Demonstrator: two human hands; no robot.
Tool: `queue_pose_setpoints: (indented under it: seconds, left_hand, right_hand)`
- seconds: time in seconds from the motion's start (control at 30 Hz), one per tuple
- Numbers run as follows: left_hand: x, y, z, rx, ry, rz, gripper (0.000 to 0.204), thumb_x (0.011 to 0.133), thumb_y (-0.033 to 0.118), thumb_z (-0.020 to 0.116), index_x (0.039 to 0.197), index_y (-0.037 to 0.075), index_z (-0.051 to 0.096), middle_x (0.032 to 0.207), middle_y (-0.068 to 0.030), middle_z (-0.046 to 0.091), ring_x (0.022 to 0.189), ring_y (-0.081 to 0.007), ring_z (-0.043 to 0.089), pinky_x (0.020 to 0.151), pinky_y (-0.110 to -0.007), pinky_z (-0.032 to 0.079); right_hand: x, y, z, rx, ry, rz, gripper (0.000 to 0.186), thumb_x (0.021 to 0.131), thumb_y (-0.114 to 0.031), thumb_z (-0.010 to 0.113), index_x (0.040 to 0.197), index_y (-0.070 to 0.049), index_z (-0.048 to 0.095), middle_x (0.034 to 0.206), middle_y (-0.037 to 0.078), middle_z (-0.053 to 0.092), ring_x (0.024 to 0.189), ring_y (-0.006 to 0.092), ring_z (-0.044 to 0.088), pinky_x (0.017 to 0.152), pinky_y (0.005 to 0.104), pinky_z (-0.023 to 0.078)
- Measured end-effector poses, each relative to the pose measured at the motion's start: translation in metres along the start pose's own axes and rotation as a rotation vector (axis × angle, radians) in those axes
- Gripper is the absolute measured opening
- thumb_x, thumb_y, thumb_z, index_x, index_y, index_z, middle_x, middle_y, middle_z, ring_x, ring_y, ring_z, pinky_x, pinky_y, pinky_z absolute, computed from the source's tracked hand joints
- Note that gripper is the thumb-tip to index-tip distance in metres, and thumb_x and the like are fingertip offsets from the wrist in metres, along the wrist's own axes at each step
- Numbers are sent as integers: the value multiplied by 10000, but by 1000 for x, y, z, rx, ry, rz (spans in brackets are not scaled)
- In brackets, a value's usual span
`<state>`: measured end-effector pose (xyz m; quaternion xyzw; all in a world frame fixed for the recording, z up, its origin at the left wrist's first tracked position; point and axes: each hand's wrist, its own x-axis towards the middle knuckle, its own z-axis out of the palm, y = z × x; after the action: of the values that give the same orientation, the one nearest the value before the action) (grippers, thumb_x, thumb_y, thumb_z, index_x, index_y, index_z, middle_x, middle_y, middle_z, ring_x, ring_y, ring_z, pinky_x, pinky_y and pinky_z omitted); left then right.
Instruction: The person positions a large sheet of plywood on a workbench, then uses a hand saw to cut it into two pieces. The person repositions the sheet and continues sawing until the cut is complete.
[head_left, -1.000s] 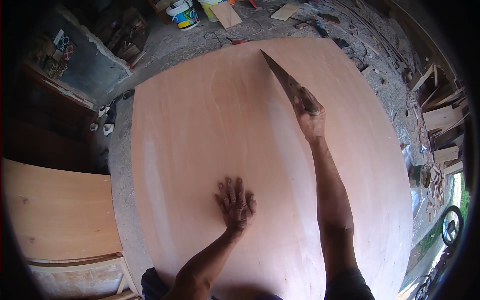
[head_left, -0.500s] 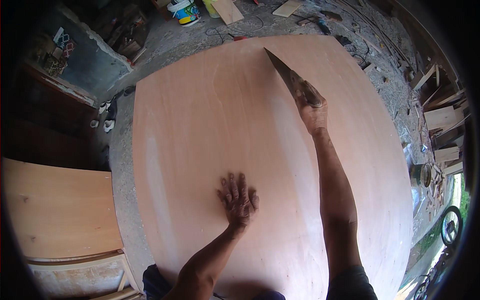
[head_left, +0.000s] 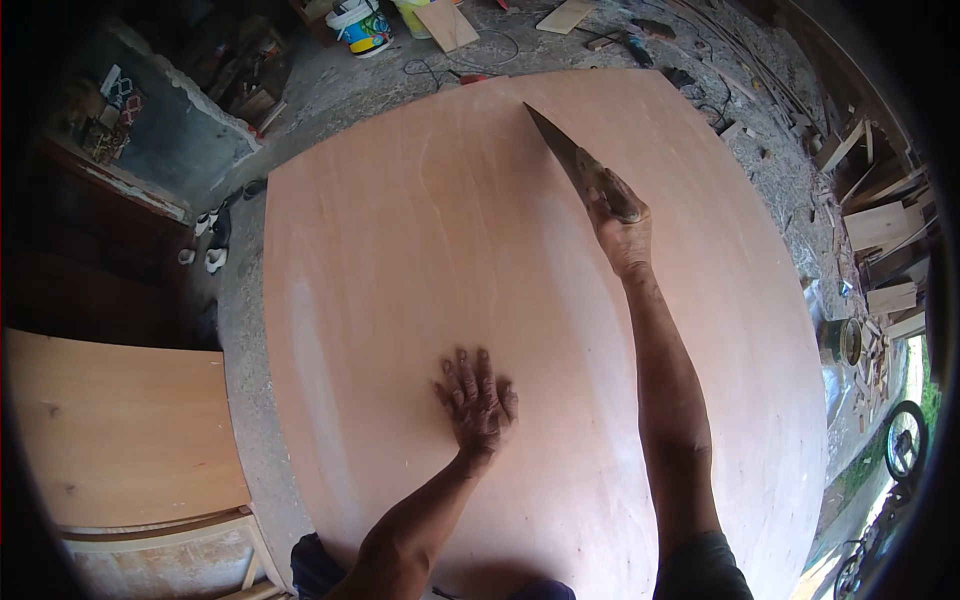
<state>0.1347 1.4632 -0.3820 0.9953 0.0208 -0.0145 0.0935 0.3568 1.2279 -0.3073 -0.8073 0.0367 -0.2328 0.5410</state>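
A large sheet of reddish plywood [head_left: 400,230] spreads out before me. My left hand [head_left: 478,403] lies flat on it near the middle, fingers spread, holding nothing. Farther off and to the right, my right hand [head_left: 622,220] is wrapped around the handle of a handsaw [head_left: 560,147]. The saw's tapered dark blade points away from me and a little left, its tip short of the sheet's far edge. Whether the blade touches the wood I cannot tell.
A lighter wooden panel [head_left: 130,430] stands at the left, beside several shoes [head_left: 215,258]. Beyond the far edge are a paint bucket [head_left: 360,28], a board [head_left: 447,24] and loose cords. Wood offcuts [head_left: 885,228] and a round tin [head_left: 842,341] lie along the right.
My right hand and the saw have shifted slightly toward me and to the left. The left hand rests in the same place on the plywood.
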Motion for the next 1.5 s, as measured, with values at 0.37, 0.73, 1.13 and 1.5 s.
queue_pose_setpoints:
  seconds: [0.37, 0.73, 1.13, 1.5]
  left_hand:
    - [-13, -16, 1, 25, -24, -37, 709, 1010, 453, 401, 1592, 93, 215, 1648, -244, 102, 1514, -476, 47, 1168, -682, 41]
    - [-12, -18, 0, 47, -16, -53, 713, 1003, 457, 411, 1589, 93, 227, 1647, -248, 100, 1513, -479, 48, 1167, -687, 44]
    - [-12, -18, 4, 27, 72, -29, 689, 998, 433, 447, 1580, 109, 272, 1642, -231, 165, 1512, -467, 104, 1177, -668, 54]
    - [0, 4, -3, -1, -19, -1, 698, 1021, 464, 384, 1592, 100, 217, 1648, -241, 105, 1511, -481, 56, 1172, -678, 40]
  right_hand:
    - [-116, -30, -58, -76, -63, -4, 385, 948, -117, 672, 1300, 23, 607, 1171, 173, 709, 1052, 201, 689, 875, 319, 552]
    - [-167, -27, -95, -51, -113, -20, 423, 959, -168, 665, 1339, -1, 580, 1277, 187, 658, 1179, 295, 653, 988, 371, 531]
    - [-140, -14, -78, -60, -139, 77, 442, 940, -103, 664, 1354, 13, 561, 1219, 185, 686, 1134, 268, 672, 948, 338, 533]
    - [-54, -7, -39, -9, -26, 59, 428, 948, -149, 680, 1323, 32, 580, 1067, 177, 720, 873, 164, 650, 808, 292, 529]
